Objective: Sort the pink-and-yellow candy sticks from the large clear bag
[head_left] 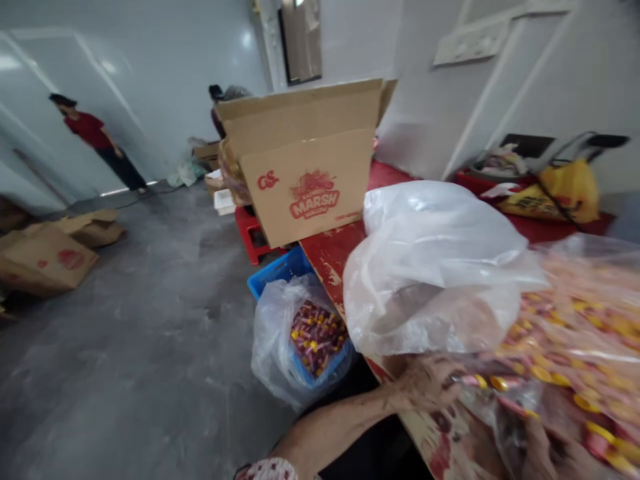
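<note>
My left hand (433, 383) rests at the table's front edge, its fingers curled round a small pink tube with a yellow cap (473, 381). At the lower right, blurred and partly cut off, my right hand (560, 437) has its fingers closed on a small clear plastic bag (507, 427). More of these yellow-capped tubes (597, 437) lie around the right hand. Behind both hands a large clear bag (590, 313) spreads across the table, full of the same tubes. A cloudy plastic bag (435, 260) bulges up just beyond my left hand.
An open cardboard carton (310, 173) stands on the red table (335, 250). Below the edge, a blue crate (273, 273) holds a plastic-lined heap of tubes (317, 333). A red stool (250, 233) stands behind it. Cartons (50, 257) lie left; a person (95, 133) stands by the wall.
</note>
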`<action>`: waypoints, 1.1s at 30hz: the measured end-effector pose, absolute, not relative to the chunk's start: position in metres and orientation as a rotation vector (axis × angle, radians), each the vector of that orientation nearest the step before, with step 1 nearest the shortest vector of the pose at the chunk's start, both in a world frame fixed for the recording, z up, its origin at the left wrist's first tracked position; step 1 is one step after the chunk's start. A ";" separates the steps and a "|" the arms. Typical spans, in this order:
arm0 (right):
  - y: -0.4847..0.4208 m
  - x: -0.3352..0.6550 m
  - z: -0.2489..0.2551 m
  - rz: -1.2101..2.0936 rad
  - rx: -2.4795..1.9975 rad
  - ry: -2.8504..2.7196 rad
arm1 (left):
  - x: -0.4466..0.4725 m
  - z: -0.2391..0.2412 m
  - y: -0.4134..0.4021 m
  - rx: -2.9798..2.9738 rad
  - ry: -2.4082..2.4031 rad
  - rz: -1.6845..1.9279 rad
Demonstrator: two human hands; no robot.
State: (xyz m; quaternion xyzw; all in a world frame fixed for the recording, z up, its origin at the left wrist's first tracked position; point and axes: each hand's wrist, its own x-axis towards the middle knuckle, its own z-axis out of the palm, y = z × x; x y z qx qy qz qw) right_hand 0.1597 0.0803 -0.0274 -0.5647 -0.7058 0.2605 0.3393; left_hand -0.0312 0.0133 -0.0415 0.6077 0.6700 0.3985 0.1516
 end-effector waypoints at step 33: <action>0.090 0.127 0.002 0.785 -1.481 -1.513 | -0.057 -0.006 0.024 1.973 1.954 0.796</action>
